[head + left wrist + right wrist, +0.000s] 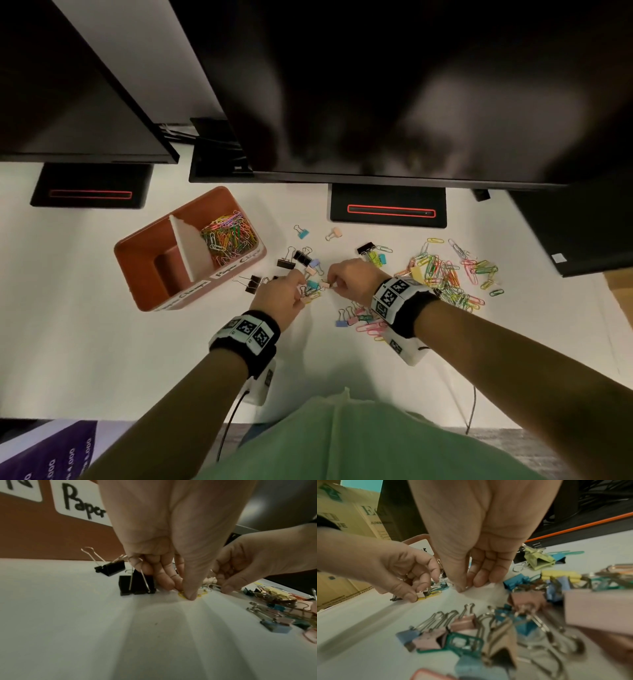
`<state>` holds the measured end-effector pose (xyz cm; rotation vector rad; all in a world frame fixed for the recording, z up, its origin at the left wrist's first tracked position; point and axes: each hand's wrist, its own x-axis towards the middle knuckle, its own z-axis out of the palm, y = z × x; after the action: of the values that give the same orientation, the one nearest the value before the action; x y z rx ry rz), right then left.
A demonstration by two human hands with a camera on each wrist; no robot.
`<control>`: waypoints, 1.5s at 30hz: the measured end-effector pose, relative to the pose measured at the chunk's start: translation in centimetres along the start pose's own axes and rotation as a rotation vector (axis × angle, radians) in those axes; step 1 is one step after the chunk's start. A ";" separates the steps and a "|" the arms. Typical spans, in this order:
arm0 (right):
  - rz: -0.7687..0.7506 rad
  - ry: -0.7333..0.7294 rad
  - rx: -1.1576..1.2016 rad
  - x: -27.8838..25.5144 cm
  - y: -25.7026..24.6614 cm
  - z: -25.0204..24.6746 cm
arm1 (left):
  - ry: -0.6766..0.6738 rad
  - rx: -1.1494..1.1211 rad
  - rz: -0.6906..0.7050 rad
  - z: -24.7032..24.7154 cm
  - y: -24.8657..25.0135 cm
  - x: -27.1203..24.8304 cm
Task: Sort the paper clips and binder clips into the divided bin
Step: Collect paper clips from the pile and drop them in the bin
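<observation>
An orange divided bin point(144, 253) stands on the white desk at the left; its right compartment holds coloured paper clips point(227, 236), and a label on its wall point(51, 534) reads "Paper". Black binder clips point(301, 257) lie between the bin and my hands. My left hand point(303, 291) pinches a small pale and yellow binder clip point(423, 596) against the desk. Just to its right, my right hand point(334, 284) pinches a small pink binder clip point(324, 284) by its wire handle. A loose pile of paper clips point(445, 274) lies right of my hands.
Pastel binder clips point(352, 318) lie under my right wrist, with more scattered behind my hands point(373, 253). Two dark monitors overhang the desk on black stands point(390, 210). A cardboard box point(342, 520) stands off to the side. A cable point(472, 407) hangs at the desk's near edge.
</observation>
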<state>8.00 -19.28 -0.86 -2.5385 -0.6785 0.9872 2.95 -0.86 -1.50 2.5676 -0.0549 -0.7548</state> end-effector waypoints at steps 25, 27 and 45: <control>-0.067 0.065 -0.002 1.6 -3.3 1.1 | 0.147 0.252 -0.020 1.2 0.0 -0.8; -0.079 0.083 0.028 1.7 -3.2 1.2 | 0.155 0.264 -0.007 1.1 -0.2 -0.9; -0.014 0.070 0.099 -1.0 -0.5 0.0 | 0.045 0.093 0.094 0.8 -1.2 -0.8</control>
<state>7.23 -19.45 -0.07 -2.4665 -0.6113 0.9001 1.71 0.00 -2.20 2.6477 -0.1999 -0.6743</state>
